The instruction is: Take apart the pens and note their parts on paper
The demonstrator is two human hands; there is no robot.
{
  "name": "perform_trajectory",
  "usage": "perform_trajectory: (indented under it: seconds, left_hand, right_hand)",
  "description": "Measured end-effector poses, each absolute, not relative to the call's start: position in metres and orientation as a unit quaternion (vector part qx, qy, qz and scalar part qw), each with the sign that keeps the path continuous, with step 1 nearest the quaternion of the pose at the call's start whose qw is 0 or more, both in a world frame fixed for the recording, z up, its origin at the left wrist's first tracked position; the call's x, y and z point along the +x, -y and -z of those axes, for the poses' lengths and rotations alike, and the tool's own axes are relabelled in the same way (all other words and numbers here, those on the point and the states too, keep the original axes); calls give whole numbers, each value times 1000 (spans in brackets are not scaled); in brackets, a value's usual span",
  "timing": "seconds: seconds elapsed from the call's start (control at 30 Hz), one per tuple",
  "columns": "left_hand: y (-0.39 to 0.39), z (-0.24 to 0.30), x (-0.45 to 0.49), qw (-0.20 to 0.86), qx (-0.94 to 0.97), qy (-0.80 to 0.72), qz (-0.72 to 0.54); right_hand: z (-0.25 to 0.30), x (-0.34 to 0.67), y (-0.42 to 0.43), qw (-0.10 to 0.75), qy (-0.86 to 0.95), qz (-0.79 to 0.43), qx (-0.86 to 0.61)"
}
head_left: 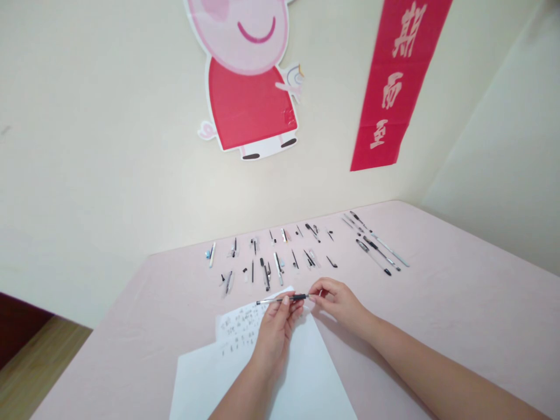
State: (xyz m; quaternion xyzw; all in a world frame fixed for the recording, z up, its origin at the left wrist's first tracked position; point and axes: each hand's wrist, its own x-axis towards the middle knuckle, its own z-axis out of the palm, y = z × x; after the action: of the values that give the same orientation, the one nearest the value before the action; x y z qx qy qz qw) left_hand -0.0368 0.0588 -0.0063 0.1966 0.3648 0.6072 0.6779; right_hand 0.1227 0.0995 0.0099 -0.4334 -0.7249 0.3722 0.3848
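Observation:
Both my hands hold one thin pen (282,300) level above a sheet of white paper (301,379). My left hand (276,332) grips the pen's middle with curled fingers. My right hand (336,300) pinches its right end, next to the dark grip section. The pen's clear, narrow end points left. Handwritten lines show on the paper under my left hand.
Several pen parts (266,259) lie in rows on the pink table (459,303) beyond my hands. A few whole pens (378,248) lie at the back right. A pig cartoon cut-out (249,76) and a red banner (396,81) hang on the wall.

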Motion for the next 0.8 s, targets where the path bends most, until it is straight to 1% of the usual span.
perform_trajectory:
  seconds: [0.13, 0.37, 0.63, 0.8]
  left_hand:
    - [-59, 6, -37, 678, 200, -361, -608]
    - [-58, 6, -37, 680, 208, -362, -604]
    - [-58, 7, -36, 675, 219, -363, -604]
    - [-58, 6, -35, 673, 218, -364, -606]
  right_hand:
    - [-10, 123, -99, 373, 734, -373, -428]
    - [-4, 122, -99, 358, 762, -334, -425]
    - [-4, 124, -97, 352, 756, -379, -402]
    - [-4, 123, -96, 349, 774, -355, -391]
